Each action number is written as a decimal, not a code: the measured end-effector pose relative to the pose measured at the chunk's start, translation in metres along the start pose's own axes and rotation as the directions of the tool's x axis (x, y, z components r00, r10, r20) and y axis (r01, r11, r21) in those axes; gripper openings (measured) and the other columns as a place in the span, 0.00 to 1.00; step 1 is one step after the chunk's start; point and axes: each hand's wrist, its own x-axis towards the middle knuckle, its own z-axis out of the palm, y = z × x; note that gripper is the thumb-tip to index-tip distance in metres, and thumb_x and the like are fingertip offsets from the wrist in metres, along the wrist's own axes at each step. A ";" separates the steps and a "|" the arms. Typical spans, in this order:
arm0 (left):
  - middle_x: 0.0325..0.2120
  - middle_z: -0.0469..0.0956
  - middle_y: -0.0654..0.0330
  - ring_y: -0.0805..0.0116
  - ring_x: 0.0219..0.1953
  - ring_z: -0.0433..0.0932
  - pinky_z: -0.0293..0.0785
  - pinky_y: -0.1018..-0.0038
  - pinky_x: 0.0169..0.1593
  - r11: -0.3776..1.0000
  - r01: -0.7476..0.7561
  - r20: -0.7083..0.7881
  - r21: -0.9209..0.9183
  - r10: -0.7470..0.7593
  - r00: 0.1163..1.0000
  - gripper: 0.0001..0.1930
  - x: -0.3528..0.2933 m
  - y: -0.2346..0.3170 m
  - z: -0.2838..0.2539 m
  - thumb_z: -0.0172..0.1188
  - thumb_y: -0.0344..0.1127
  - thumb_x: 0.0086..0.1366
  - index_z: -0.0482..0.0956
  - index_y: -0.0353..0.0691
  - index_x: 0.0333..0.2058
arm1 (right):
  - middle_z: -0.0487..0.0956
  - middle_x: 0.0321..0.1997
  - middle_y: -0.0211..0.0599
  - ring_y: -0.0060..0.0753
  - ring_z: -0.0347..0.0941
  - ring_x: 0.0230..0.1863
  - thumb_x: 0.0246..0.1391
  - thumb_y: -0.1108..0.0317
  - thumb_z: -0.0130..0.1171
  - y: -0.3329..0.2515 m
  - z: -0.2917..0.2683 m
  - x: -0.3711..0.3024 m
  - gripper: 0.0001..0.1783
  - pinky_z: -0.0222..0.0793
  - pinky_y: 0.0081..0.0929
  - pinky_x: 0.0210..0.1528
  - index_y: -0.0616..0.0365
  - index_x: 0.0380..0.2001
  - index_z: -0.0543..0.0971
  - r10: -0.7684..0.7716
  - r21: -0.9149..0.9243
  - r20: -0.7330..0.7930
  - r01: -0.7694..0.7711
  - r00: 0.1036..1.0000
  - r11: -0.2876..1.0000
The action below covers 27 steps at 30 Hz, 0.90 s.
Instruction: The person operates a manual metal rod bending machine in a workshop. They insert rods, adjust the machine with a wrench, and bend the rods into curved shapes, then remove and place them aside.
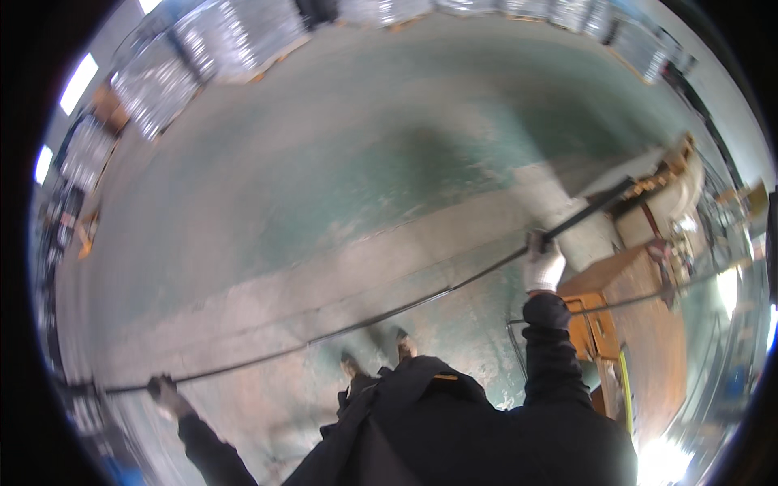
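A long, thin dark pole (381, 313) stretches across in front of me, slightly bowed in this view and rising toward the right. Far out to the left, my left hand (168, 397), in a white glove with dark fingertips, is closed round it near a thicker dark end piece (81, 390). My right hand (543, 266), gloved the same way, grips the pole where a thicker dark section (590, 214) begins and runs up to the right. Motion blurs both hands a little. My shoes (405, 346) stand on the floor below the pole's middle.
At my right is a brown wooden desk (648, 324) with orange-brown drawers (594, 326) and a yellow strip (626, 389). Beyond it stands a pale, bulky sack-like bundle (677, 198). Film-wrapped pallet loads (235, 36) line the far side. An orange object (87, 235) stands at far left.
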 end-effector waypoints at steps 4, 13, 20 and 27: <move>0.49 0.87 0.58 0.65 0.49 0.88 0.87 0.68 0.55 0.993 -0.019 0.088 -0.113 0.029 0.996 0.11 -0.018 0.020 0.008 0.62 0.34 0.85 0.82 0.38 0.58 | 0.94 0.47 0.46 0.37 0.91 0.48 0.81 0.59 0.65 0.048 0.025 -0.005 0.17 0.83 0.35 0.55 0.64 0.54 0.88 0.147 0.142 0.204 -0.178 0.968 0.974; 0.41 0.86 0.60 0.68 0.42 0.85 0.83 0.70 0.50 0.985 -0.164 -0.061 -0.048 0.161 0.985 0.05 -0.136 0.130 -0.014 0.64 0.27 0.83 0.83 0.35 0.52 | 0.94 0.44 0.47 0.44 0.92 0.47 0.83 0.43 0.56 0.055 0.012 0.027 0.30 0.84 0.42 0.53 0.60 0.49 0.91 -0.144 -0.064 0.203 0.160 0.969 0.985; 0.37 0.86 0.56 0.65 0.37 0.87 0.84 0.67 0.45 0.996 -0.040 -0.314 -0.081 0.013 0.949 0.08 -0.272 0.152 -0.139 0.65 0.30 0.83 0.81 0.32 0.53 | 0.89 0.44 0.49 0.46 0.87 0.44 0.88 0.54 0.48 -0.026 0.005 0.101 0.27 0.86 0.44 0.52 0.69 0.47 0.83 -0.520 -0.086 -0.047 0.515 0.853 0.853; 0.37 0.84 0.57 0.65 0.38 0.86 0.85 0.66 0.47 0.975 0.132 -0.607 -0.178 -0.214 0.765 0.06 -0.497 0.134 -0.240 0.64 0.27 0.81 0.80 0.32 0.51 | 0.87 0.50 0.56 0.53 0.84 0.46 0.85 0.53 0.56 -0.112 0.085 0.122 0.23 0.81 0.51 0.51 0.66 0.52 0.84 -0.603 0.327 -0.189 0.629 0.775 0.705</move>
